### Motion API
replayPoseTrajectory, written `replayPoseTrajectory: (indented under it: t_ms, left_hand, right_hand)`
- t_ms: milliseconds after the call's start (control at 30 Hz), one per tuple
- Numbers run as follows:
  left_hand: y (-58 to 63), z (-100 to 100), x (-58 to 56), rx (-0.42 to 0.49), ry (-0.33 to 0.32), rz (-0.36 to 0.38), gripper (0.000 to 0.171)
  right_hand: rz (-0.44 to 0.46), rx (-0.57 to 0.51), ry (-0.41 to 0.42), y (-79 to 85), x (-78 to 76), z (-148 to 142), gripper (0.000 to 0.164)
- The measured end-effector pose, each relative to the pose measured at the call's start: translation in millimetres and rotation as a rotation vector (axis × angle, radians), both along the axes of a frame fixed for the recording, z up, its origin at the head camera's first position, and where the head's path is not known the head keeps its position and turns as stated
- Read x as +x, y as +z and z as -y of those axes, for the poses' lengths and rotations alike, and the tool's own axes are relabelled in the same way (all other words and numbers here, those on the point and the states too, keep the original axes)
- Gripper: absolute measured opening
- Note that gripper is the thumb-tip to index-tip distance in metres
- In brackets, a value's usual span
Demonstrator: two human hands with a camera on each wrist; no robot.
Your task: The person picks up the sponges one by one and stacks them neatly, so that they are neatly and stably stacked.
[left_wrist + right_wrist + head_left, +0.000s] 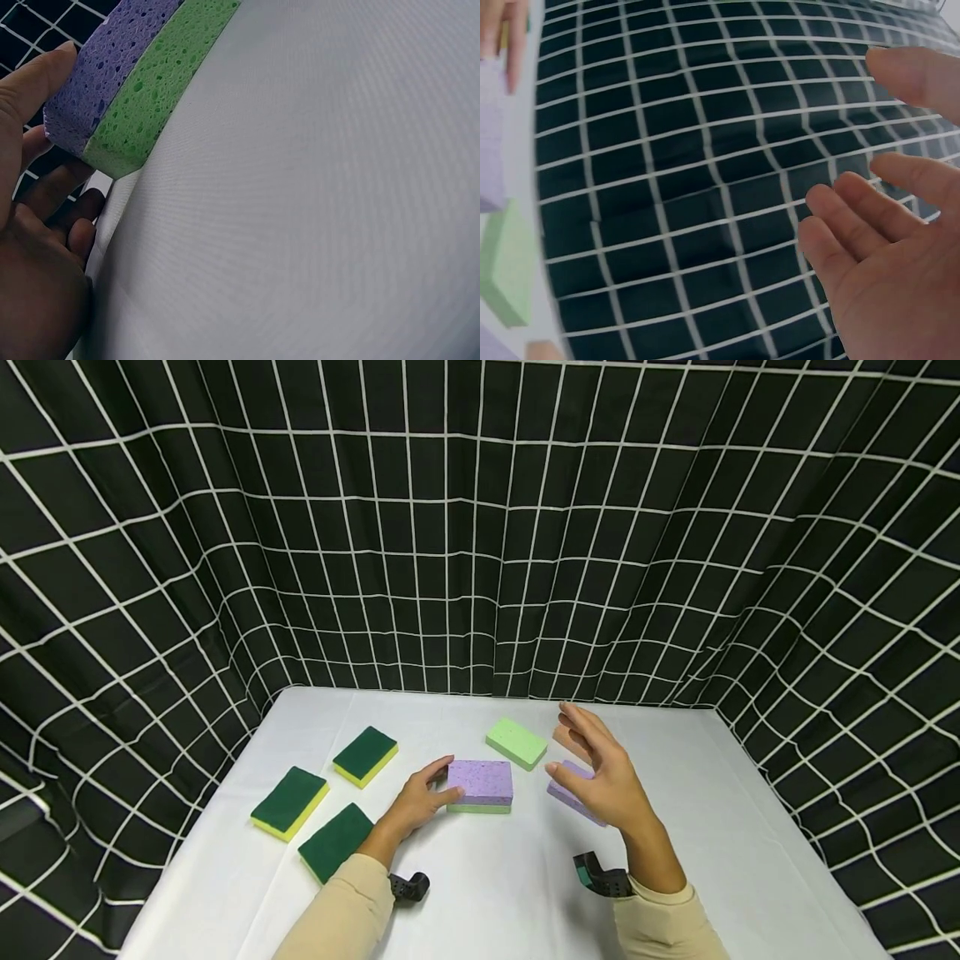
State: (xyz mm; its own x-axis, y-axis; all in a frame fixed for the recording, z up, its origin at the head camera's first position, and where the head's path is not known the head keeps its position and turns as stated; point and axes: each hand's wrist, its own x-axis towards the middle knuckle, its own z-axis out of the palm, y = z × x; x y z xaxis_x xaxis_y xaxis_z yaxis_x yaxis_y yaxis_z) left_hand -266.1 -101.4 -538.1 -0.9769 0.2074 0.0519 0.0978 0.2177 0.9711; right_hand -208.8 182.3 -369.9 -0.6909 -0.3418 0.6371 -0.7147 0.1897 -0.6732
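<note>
A purple sponge (pixel 480 779) lies squarely on top of a green sponge (pixel 480 808) at the middle of the table. My left hand (pixel 417 802) holds the stack's left end, thumb at the near corner of the purple sponge and forefinger at the far corner. In the left wrist view the other fingers hang loosely below. My right hand (pixel 603 772) is raised, fingers spread and holding nothing, over another purple sponge (pixel 573 793) that it partly hides. Behind its fingers shows a peach-orange block (pixel 568 742).
A light green sponge (pixel 517 743) lies behind the stack. On the left are three yellow sponges with dark green tops (pixel 291 802), one partly covered by my left forearm. White cloth covers the table (pixel 487 893). A black curtain with white grid lines (pixel 465 527) surrounds it.
</note>
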Motion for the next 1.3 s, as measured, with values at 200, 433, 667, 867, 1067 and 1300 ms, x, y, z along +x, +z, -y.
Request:
replayPoseTrajectory:
  t_ms: [200, 433, 667, 867, 1067, 1300]
  left_hand:
    - [-0.4, 1, -0.2, -0.006, 0.004, 0.014, 0.069]
    - [-2.1, 1, 0.7, -0.008, 0.005, 0.017, 0.070]
    - [-3.8, 1, -0.1, -0.001, 0.012, 0.012, 0.068]
    - [-5.4, 1, -1.6, -0.007, 0.017, 0.010, 0.068]
    - [-5.8, 2, -2.2, -0.013, 0.016, 0.007, 0.069]
    - [-4.0, 0, -2.2, -0.014, 0.018, 0.004, 0.068]
  right_hand:
    - [-0.116, -0.019, -0.023, 9.8, 5.0, -13, 0.084]
    - [-0.201, -0.038, -0.060, 27.4, 20.6, -18, 0.077]
    - [-0.198, -0.027, -0.113, 26.1, 23.6, -28, 0.076]
    - [-0.163, -0.018, -0.156, 22.3, 23.6, -37, 0.079]
    - [-0.147, -0.016, -0.190, 12.0, 18.1, -48, 0.082]
    - [-0.116, -0.034, -0.223, -19.6, 1.0, -66, 0.089]
